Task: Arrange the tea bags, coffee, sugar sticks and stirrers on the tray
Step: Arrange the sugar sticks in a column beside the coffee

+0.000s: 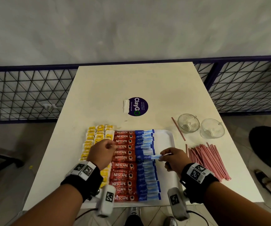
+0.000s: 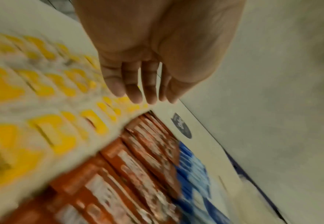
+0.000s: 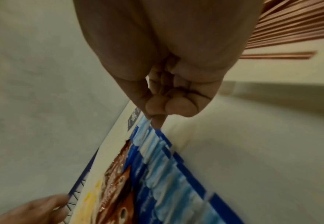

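Head view: a white tray (image 1: 167, 136) sits on a white table (image 1: 115, 88), loaded in three columns. The leftmost holds yellow-labelled tea bags (image 1: 98, 133) in three rows, print illegible, count not determinable under the wrist. The middle column holds red coffee sticks (image 1: 124, 170) marked "NESCAFE CLASSIC", about twelve visible, overlapping. The next column holds blue sugar sticks (image 1: 145, 181) marked "equal"; the exact count is unclear through blur. The right strip of the tray is bare. The left hand (image 1: 101, 154) hovers above the tea and coffee columns. The right hand (image 1: 173, 158) pinches one blue "equal" stick (image 1: 150, 157) by its end, lying across the sugar column. To the right of the tray, on the table, lies a heap of red-and-white stirrers (image 1: 208, 160), too many to count, with a single stirrer (image 1: 178, 128) apart from them, and two clear glass cups (image 1: 188, 123) on their sides. A round purple sticker (image 1: 138, 106) reads "ClayGO". Left wrist view: fingers (image 2: 134, 84) straight and relaxed, holding nothing, above blurred packets. Right wrist view: thumb and forefinger pinched at the pale blue stick end (image 3: 144, 123), the remaining fingers (image 3: 178, 106) curled into the palm.
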`<act>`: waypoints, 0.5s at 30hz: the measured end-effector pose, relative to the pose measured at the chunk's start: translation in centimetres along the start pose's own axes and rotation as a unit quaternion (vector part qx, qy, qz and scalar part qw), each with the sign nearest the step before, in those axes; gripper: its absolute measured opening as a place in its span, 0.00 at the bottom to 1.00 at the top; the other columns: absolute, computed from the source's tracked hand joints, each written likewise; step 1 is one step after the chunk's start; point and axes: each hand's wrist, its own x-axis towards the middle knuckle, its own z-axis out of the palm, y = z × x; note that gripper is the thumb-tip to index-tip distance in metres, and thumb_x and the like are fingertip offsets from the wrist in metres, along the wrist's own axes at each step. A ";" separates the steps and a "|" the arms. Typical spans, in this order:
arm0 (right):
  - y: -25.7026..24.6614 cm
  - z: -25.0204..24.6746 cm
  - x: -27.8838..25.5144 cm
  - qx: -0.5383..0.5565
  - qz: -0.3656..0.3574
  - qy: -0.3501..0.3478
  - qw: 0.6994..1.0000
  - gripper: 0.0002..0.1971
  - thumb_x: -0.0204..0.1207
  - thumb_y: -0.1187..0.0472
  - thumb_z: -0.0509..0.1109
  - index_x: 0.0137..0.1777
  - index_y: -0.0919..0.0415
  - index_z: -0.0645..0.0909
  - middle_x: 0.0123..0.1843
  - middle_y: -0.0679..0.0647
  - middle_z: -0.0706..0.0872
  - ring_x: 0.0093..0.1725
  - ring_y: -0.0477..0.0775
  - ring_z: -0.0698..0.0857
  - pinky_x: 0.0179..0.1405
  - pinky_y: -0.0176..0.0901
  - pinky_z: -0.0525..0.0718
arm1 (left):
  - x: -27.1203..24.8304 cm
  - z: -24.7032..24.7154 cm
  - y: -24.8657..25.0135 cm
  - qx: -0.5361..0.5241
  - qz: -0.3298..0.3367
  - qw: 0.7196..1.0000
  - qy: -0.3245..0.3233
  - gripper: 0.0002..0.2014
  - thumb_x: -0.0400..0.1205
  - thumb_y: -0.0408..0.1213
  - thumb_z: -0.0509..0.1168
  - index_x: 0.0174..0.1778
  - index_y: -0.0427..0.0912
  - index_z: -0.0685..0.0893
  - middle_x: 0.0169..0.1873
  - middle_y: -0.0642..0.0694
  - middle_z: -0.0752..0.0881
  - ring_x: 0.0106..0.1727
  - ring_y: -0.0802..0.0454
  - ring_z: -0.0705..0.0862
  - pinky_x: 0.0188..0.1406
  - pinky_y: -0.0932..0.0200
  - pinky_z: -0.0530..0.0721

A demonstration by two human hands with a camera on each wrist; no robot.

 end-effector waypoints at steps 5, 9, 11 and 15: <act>1.9 1.0 1.1 -0.060 0.009 0.015 0.998 0.05 0.71 0.68 0.76 0.40 0.63 0.82 0.26 0.58 0.83 0.18 0.51 0.75 0.20 0.39 0.75 | 1.5 -2.3 -4.8 0.130 -0.103 0.986 0.026 0.15 0.81 0.44 0.66 0.62 0.43 0.82 0.59 0.42 0.86 0.61 0.39 0.82 0.59 0.53 0.78; 2.3 1.8 1.7 -0.151 0.004 0.034 0.988 0.08 0.67 0.56 0.80 0.37 0.56 0.84 0.31 0.53 0.87 0.27 0.53 0.83 0.28 0.44 0.83 | 1.3 -2.8 -7.1 0.174 -0.171 0.969 0.035 0.24 0.79 0.48 0.67 0.69 0.42 0.76 0.66 0.36 0.79 0.66 0.34 0.78 0.64 0.46 0.77; 2.3 2.2 1.9 -0.189 0.004 0.048 0.981 0.09 0.66 0.51 0.81 0.36 0.52 0.85 0.36 0.50 0.88 0.36 0.53 0.85 0.38 0.44 0.85 | 1.0 -2.8 -7.6 0.162 -0.199 0.966 0.042 0.27 0.78 0.49 0.67 0.71 0.41 0.74 0.69 0.35 0.75 0.68 0.32 0.75 0.67 0.44 0.74; 2.0 2.7 1.8 -0.228 -0.004 0.074 0.971 0.10 0.66 0.48 0.80 0.38 0.52 0.85 0.39 0.49 0.89 0.42 0.51 0.86 0.44 0.41 0.83 | 1.2 -2.8 -8.0 0.095 -0.202 0.974 0.037 0.28 0.79 0.47 0.67 0.72 0.37 0.72 0.69 0.32 0.75 0.68 0.32 0.76 0.66 0.44 0.75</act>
